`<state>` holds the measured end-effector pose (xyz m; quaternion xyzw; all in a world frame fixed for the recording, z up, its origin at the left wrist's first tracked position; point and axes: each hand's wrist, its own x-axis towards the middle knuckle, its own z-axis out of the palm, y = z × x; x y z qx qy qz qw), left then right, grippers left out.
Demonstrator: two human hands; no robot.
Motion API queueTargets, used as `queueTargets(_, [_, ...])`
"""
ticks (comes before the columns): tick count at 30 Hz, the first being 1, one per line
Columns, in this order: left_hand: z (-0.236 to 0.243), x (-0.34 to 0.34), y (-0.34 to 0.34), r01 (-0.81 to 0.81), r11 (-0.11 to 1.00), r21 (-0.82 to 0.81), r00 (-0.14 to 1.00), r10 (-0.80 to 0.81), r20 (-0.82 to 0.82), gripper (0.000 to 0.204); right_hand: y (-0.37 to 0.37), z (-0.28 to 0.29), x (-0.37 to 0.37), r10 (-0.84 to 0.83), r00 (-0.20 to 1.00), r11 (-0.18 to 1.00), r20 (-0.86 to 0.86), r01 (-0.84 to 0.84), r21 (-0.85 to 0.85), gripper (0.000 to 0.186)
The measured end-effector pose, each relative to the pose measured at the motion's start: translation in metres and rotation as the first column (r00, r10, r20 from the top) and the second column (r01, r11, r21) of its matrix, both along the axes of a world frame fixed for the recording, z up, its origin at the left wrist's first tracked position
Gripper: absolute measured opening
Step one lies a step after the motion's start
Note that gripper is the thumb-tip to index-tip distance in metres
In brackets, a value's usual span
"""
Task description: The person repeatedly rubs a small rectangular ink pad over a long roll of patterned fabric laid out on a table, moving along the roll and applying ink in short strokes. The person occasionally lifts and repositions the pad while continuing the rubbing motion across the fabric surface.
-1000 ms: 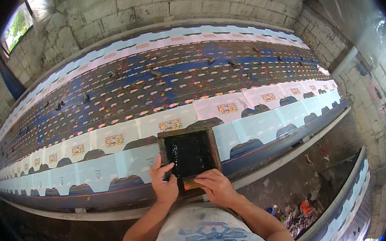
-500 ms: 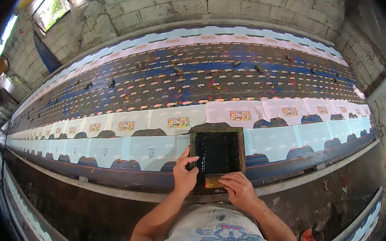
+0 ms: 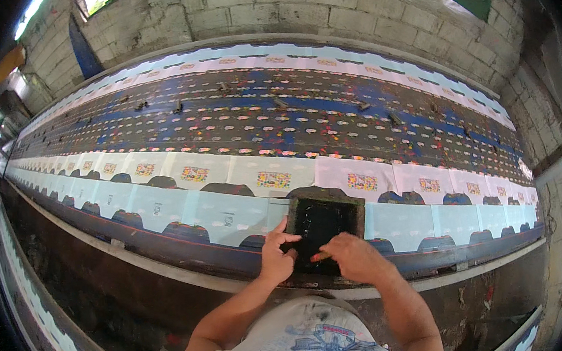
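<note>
A small screen-printing frame (image 3: 361, 220) with a dark, wet-looking mesh lies over the row of pale blue fabric pieces (image 3: 400, 225) on a long table. My left hand (image 3: 276, 257) grips its left edge, a finger laid along the rim and the others bent inward. Inside the frame, toward the near side, my right hand (image 3: 356, 257) is closed on a squeegee (image 3: 319, 257). Only its orange-yellow end shows; the hand hides the rest. To the left of the frame, a blue piece carries a small dark print (image 3: 229, 221).
Behind the blue row runs a row of pale pieces with multicoloured prints (image 3: 273, 179). Farther back, the dark tabletop (image 3: 223, 124) bears paint marks and small dark lumps. A rail (image 3: 162, 271) edges the near side; a block wall (image 3: 280, 8) stands behind.
My right hand has moved the squeegee from the frame's near edge farther in over the mesh, tilting it. My left hand stays at the left edge. The whole view has turned somewhat.
</note>
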<state>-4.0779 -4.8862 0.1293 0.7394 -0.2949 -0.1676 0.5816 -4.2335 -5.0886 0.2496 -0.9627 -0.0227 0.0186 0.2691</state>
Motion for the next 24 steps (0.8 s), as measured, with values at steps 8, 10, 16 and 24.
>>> queueTargets(8, [-0.009, 0.0, -0.004, -0.037, 0.996, -0.082, 0.997, 0.031, -0.07, 0.028, -0.042, -0.015, 0.058, -0.217, 0.959, 0.964, 0.182, 0.239, -0.115, 0.039])
queueTargets(10, [-0.007, -0.002, -0.004, -0.041, 0.997, -0.068, 0.997, 0.036, -0.069, 0.026, -0.038, -0.01, 0.059, -0.247, 0.956, 0.959, 0.157, 0.265, -0.101, 0.039])
queueTargets(16, [0.004, 0.0, -0.001, 0.009, 1.0, -0.029, 0.997, -0.011, -0.077, 0.023, -0.039, -0.031, 0.059, -0.264, 0.938, 0.948, 0.226, 0.296, -0.121, 0.044])
queueTargets(24, [-0.002, -0.002, -0.003, -0.024, 0.999, -0.048, 1.0, 0.025, 0.01, 0.023, 0.024, -0.031, 0.017, -0.232, 0.935, 0.941, 0.269, 0.285, -0.182, 0.051])
